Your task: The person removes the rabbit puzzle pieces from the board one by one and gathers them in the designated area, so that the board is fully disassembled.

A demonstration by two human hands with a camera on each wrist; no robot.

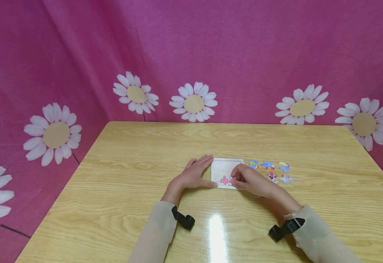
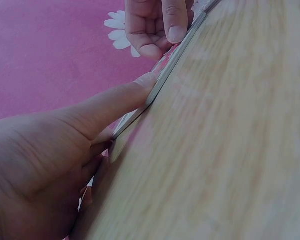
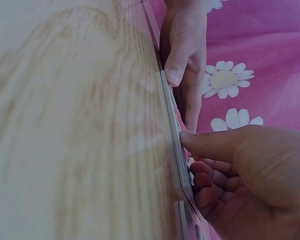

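Note:
A white puzzle board [image 1: 222, 164] lies on the table, its frame marked by a thin dark line. My left hand [image 1: 196, 174] holds the board steady at its left edge, fingers spread, thumb laid over the near corner. In the left wrist view, that thumb [image 2: 125, 100] presses on the board's rim. On the board's lower part sits a pink jigsaw piece [image 1: 225, 180]. Just right of it my right hand [image 1: 252, 180] pinches another jigsaw piece [image 1: 232, 180], mostly hidden under the fingers. The right wrist view shows the right thumb [image 3: 210, 143] at the board's edge, other fingers curled.
Several loose jigsaw pieces [image 1: 284, 167] lie to the right of the board, some partly behind the right hand and forearm. The wooden table [image 1: 129, 175] reaches back to a pink curtain [image 1: 237, 54] with white flowers. A black camera is strapped on each wrist.

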